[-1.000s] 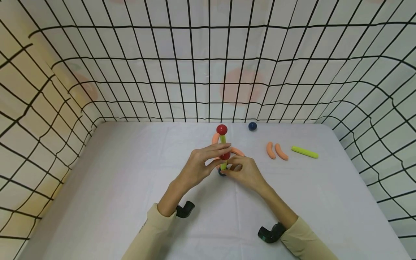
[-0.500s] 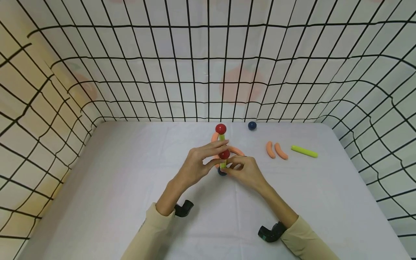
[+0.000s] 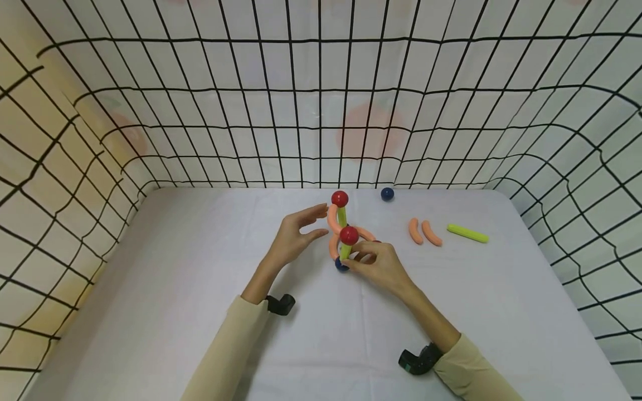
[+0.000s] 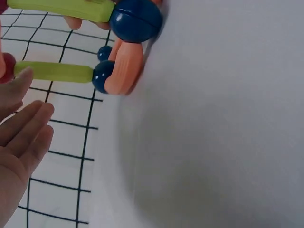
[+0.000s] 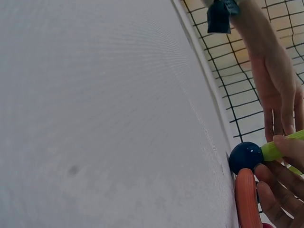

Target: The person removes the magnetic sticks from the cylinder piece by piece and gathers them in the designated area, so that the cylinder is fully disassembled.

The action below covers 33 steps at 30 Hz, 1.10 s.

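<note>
The structure (image 3: 333, 218) had glossy red balls (image 3: 349, 235) topping lime-green rods (image 3: 346, 252), navy balls (image 4: 136, 20) at its foot and salmon-orange curved pieces (image 3: 334, 247). Right of it, two curved sticks (image 3: 415, 231) were salmon-orange and a separate rod (image 3: 467, 233) lime-green; beyond it, a single ball (image 3: 387, 194) was navy. Under it the surface (image 3: 175, 250) was white; behind it, a black grid (image 3: 321, 90) crossed white cloth (image 3: 370, 131) blotched faint peach.
</note>
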Tool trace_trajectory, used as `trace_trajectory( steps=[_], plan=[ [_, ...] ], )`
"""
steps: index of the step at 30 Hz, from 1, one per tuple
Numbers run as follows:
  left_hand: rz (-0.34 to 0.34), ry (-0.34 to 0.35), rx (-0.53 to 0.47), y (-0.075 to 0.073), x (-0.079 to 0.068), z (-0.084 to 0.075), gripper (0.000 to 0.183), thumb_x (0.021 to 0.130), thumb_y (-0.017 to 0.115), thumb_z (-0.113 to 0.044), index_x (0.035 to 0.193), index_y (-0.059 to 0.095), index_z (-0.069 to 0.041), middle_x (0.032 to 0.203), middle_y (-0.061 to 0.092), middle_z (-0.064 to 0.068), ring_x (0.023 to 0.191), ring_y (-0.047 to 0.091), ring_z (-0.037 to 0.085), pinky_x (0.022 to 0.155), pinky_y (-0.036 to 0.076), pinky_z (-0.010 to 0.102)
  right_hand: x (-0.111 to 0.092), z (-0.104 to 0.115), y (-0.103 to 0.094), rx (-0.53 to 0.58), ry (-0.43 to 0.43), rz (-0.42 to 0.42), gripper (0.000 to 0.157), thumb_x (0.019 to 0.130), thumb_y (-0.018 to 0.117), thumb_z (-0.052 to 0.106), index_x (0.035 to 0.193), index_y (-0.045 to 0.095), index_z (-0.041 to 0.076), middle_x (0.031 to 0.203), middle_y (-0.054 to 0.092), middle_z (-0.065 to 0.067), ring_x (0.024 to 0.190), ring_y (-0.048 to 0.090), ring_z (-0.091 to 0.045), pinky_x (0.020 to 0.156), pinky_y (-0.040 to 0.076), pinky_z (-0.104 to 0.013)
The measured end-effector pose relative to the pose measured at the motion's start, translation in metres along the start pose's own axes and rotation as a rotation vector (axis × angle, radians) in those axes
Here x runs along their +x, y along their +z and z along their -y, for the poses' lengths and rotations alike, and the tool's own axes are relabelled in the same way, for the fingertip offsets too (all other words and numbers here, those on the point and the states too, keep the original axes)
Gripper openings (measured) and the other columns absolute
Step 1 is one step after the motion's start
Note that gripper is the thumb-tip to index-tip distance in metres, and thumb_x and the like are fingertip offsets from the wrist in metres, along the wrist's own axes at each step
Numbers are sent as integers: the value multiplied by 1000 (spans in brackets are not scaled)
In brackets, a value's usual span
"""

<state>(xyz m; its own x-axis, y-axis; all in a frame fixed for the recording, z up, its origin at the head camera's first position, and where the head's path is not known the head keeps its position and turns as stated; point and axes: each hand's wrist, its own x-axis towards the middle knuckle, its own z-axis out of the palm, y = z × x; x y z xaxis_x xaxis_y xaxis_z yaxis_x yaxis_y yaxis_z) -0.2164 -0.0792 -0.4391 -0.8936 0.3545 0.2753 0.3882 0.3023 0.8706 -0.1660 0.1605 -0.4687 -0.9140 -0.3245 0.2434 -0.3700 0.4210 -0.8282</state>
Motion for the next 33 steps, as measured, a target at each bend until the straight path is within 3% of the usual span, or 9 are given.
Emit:
trace_trajectory(
  steps=[3,9,20,33],
  plan=[
    [25,-21,-65,6,12,4,54,93,75,-4,145,58,-1,140,67,17,133,63,31,113,51,47,0,0,1,-13,7,2,21,86,86,17,105,82,13,95,81,-3,81,74,-16,72,61,-24],
    [-25,-97,-129,16,23,5,44,93,74,-2,136,65,1,131,71,20,126,68,35,108,55,47,1,-1,3,-10,-25,4,21,86,86,14,106,81,11,95,80,-5,84,73,-19,73,63,-26],
    [-120,-50,-140,29,27,11,30,93,74,2,122,73,5,119,76,21,110,75,34,98,61,39,1,4,6,-50,-36,9,23,84,86,9,107,80,9,94,79,-6,73,72,-14,70,62,-23],
    [-109,-56,-118,30,24,10,30,92,74,2,122,73,4,120,75,21,110,75,35,99,60,41,-1,3,-4,-75,-46,50,23,84,86,10,106,80,12,88,76,-2,70,66,-12,67,60,-25]
  ],
)
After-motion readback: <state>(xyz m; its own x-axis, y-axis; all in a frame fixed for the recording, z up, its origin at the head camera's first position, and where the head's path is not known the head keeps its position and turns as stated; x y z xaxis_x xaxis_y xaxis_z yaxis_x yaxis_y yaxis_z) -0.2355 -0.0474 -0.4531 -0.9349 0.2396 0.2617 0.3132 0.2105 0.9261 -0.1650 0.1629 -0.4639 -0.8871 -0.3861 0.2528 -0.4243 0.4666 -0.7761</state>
